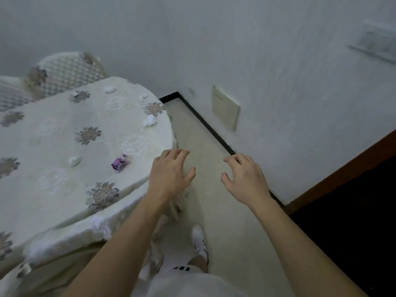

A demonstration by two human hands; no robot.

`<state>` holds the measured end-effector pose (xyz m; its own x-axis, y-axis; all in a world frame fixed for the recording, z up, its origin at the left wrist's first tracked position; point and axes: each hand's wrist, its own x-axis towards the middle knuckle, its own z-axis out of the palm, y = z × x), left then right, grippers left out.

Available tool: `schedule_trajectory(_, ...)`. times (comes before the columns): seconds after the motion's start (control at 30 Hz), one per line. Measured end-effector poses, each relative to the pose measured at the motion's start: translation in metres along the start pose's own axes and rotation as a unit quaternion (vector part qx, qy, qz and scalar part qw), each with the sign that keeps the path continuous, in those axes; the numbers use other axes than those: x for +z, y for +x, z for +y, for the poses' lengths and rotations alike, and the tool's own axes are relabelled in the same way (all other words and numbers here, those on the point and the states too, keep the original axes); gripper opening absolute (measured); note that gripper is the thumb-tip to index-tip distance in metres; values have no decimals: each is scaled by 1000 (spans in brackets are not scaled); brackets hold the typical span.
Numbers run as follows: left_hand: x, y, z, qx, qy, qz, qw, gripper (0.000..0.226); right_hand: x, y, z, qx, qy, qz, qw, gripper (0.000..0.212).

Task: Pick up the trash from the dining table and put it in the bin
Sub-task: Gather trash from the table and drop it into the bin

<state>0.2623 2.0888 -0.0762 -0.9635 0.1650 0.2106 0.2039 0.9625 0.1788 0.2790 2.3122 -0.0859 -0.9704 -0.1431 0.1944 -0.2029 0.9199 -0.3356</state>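
Two scraps at least lie on our bench (42,144): a white wad (74,160) and, just right, a purple wrapper (119,163). Our left hand (171,175) hovers near the wrapper, fingers (181,154) loosely spread, empty; our right hand (245,179), over the floor (209,144), likewise. No bin shows, so we judge nearly everything remains to do.

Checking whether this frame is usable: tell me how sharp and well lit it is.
Head view: dim, flat grey light, no glare or hard shadows; blur smears the chair and the wall fixture at upper right; the purple wrapper on the table, left hand and right hand are readable but soft.
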Motion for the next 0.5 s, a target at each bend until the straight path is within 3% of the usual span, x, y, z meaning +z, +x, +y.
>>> schedule_trajectory(0.5,28,186,-122,-132,-25,29,991,50,59,273,-31,-116,-2,-48,992,36)
